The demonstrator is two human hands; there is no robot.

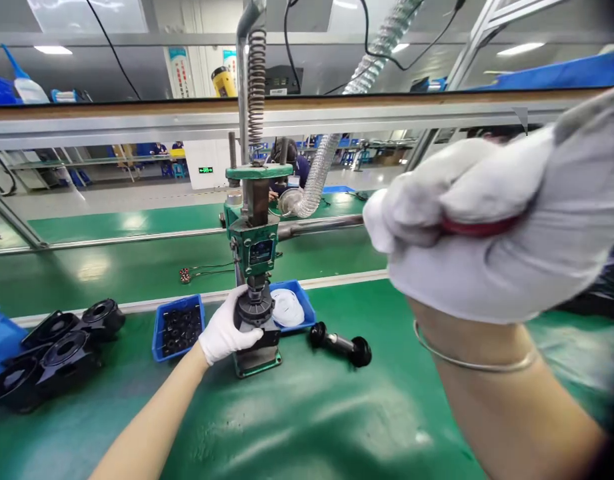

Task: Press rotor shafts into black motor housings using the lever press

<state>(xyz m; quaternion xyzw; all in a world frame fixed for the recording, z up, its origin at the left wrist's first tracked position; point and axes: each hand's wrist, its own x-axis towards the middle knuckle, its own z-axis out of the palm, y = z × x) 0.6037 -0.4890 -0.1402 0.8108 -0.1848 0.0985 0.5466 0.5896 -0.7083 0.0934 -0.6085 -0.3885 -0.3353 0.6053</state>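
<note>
Along the bench's left edge we see a heap of black speaker frames [57, 347], partly cut off by the picture's border, with a blue bin beside them only half visible. Just right of them sits a blue tray of small black parts [179, 328]; we cannot make out the single pieces. Our left hand [225, 331], in a white glove, is curled around the round black part [255, 309] that sits on the base of the green hand press [253, 250], near the middle of the bench; fingers closed against its side, thumb lying along its front. The press ram meets the part from above, so its top is hidden. Behind the press a second blue tray holds white rings [288, 308], half covered by the press. A black dumbbell-shaped piece [341, 345] lies loose on the green mat to the right. Our right hand [467, 233], gloved too, fills the right side, close and blurred, clamped tight on a red grip [479, 228] of which only a sliver shows; the press's lever [319, 227] runs toward it.
</note>
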